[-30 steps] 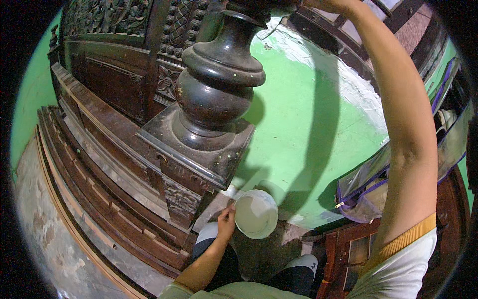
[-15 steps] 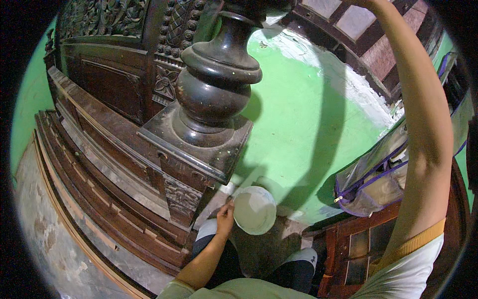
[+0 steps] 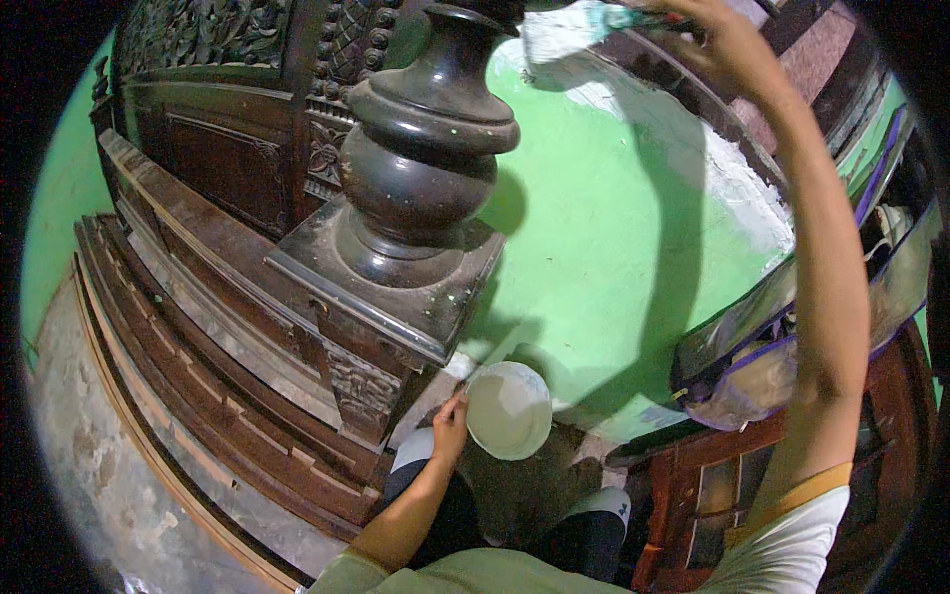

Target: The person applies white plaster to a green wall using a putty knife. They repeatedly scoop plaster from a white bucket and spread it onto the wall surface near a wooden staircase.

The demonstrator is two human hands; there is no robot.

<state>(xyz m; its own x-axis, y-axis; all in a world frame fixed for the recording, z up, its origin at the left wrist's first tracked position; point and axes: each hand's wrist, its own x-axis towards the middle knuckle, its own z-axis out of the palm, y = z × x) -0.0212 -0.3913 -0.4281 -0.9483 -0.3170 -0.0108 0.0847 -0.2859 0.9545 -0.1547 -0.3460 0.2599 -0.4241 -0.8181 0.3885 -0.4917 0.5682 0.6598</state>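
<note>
My left hand (image 3: 450, 426) is closed on the left rim of a round white bucket (image 3: 539, 416), which holds a pale, whitish liquid. My right arm reaches far up along the right side. At the top, my right hand (image 3: 708, 40) grips a paintbrush (image 3: 606, 18) with a teal part and a wide, white-coated end. That end is against or close to the green wall (image 3: 584, 238), near a rough white strip (image 3: 747, 213) below the dark wooden frame. Whether it touches the wall I cannot tell.
A dark turned wooden post (image 3: 426, 168) rises close on the left, before a carved wooden panel (image 3: 203, 45). Long wooden rails (image 3: 198, 366) run beside it. To the right are a clear bag with purple trim (image 3: 752, 386) and a reddish-brown wooden frame with panes (image 3: 683, 515).
My right hand has come down and left into view, bringing the paintbrush to the upper wall. My left hand stays on the bucket. The view has shifted slightly.
</note>
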